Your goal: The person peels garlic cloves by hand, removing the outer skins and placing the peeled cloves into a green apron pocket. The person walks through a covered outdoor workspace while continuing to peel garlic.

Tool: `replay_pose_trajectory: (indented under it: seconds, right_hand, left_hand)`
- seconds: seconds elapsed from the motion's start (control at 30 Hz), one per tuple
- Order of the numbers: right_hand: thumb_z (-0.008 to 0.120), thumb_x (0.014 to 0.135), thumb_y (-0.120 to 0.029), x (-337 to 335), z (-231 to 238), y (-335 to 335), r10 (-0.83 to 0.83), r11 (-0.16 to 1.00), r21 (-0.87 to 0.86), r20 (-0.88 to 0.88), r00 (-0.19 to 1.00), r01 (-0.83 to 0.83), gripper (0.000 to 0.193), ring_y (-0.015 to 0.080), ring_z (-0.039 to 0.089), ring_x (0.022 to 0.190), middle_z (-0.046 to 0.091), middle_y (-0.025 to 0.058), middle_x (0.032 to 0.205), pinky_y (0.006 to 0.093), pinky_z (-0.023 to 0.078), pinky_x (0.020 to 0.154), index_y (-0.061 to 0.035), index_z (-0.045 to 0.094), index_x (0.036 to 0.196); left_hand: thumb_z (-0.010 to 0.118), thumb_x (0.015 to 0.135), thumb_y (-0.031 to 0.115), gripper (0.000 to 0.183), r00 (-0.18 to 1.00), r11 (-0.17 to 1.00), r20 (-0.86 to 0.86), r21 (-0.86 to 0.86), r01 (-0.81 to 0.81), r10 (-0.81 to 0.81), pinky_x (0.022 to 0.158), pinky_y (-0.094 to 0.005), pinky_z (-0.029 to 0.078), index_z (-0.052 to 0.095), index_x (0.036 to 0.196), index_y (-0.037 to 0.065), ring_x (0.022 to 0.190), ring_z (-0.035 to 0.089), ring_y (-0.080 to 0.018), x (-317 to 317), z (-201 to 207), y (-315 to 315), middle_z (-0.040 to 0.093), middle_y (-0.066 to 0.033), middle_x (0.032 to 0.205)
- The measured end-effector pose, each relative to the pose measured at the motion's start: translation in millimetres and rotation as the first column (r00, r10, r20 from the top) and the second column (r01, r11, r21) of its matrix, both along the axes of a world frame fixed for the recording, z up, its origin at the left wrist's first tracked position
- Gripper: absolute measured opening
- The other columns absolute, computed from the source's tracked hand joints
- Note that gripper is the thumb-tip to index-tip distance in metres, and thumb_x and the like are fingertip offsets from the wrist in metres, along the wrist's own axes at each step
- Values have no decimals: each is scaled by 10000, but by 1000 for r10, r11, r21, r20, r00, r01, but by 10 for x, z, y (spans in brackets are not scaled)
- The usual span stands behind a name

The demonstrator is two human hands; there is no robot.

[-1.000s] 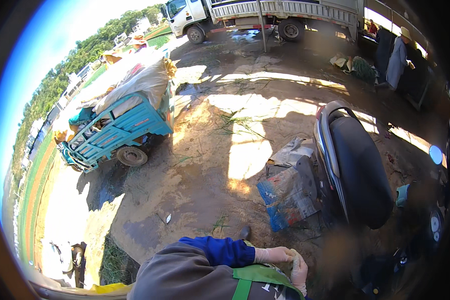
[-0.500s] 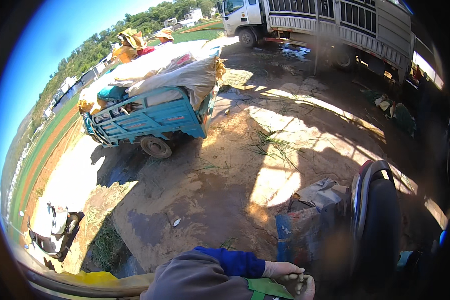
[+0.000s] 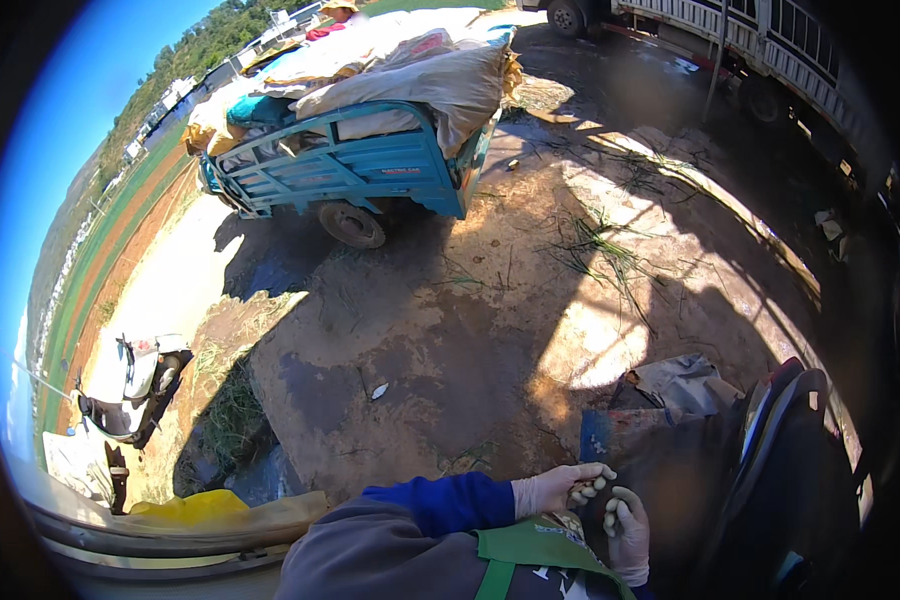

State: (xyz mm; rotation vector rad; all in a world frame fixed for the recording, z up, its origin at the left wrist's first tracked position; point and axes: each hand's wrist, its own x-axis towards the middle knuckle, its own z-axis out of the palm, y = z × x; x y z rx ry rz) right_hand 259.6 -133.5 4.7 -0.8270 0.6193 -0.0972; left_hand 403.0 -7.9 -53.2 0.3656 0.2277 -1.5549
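L hand (image 3: 562,490), pale-gloved, now parted from pale-gloved R hand (image 3: 628,535).
Both half-curled, can't tell if gripping; each prob. free to move separately.

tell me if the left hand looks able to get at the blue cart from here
Probably not: the left hand is close to the body, and the blue cart stands well beyond it across a broad stretch of ground. Distance, rather than any obstacle, seems the problem.

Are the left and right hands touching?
Apart. The head view shows a narrow dark gap between the left hand and the right hand.
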Motion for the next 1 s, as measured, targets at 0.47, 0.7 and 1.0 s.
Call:
replay_pose_trajectory:
  seconds: [0.47, 0.7, 1.0]
  right_hand:
    - [612, 908, -115, 574, 261, -988, 145, 834, -549, 108, 983, -63, 172, 82, 581, 646, 653, 10, 753, 218, 472, 630, -14, 643, 1043]
    - [724, 778, -160, 624, 235, -1437, 144, 119, -992, -11, 989, -29, 249, 260, 655, 673, 666, 95, 754, 338, 513, 573, -107, 687, 1018]
    - [610, 860, -268, 1208, -78, -1913, 67, -191, -941, -297, 952, -280, 143, 221, 597, 551, 571, 39, 641, 360, 455, 490, -153, 659, 930]
  left_hand:
    - [321, 1015, 381, 521, 913, 932, -309, -157, -326, 267, 1119, -429, 300, 347, 1431, 70, 1352, 353, -273, 346, 538, -862, 378, -127, 1461]
    - [268, 1024, 368, 532, 931, 971, -328, -120, -209, 160, 1139, -415, 265, 303, 1442, 41, 1360, 338, -295, 435, 451, -1436, 332, -150, 1485]
    - [383, 1008, 170, 384, 971, 995, -234, 79, 68, -48, 1080, -383, 367, 403, 1356, 10, 1250, 467, -247, 1090, 203, -2090, 492, -125, 1331]
